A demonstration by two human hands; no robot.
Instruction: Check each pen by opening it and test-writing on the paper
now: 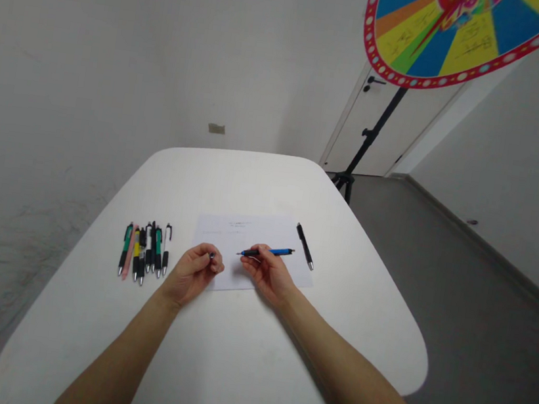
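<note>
My right hand (267, 271) pinches a blue pen (281, 252) with a black grip, held nearly level above a sheet of paper (234, 280). A thin tip sticks out of the pen's left end, towards my left hand (194, 273). The left fingers are closed round a small dark piece with a shiny rim (211, 256); most of it is hidden by the fingers. The hands are apart, over the paper's near edge. To the right of the paper's print, a black pen (304, 245) with a silver tip lies slanted, partly on the sheet.
On the left of the white table (231, 343) lie several pens (158, 250) side by side, green, pink, yellow, white and black. Beyond the table's far right corner stands a colourful prize wheel (419, 43) on a black stand (377, 127), before a door (348, 133).
</note>
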